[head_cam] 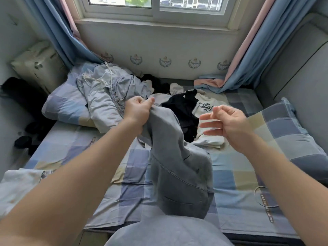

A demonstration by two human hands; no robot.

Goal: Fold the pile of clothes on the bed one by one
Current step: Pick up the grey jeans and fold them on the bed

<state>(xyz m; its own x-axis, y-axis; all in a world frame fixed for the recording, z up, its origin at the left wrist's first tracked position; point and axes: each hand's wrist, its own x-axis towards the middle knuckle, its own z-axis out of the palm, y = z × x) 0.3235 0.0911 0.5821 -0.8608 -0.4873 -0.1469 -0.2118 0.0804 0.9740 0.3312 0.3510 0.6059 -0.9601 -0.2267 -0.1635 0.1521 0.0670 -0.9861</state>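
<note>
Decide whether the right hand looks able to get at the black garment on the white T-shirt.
Probably yes. The right hand is open, holds nothing, and hovers beside the black garment, which lies uncovered on the white T-shirt. The grey garment gripped by the left hand hangs to the other side.

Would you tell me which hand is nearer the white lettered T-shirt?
Right. The right hand hovers beside the T-shirt; the left hand grips the grey garment farther left.
</note>
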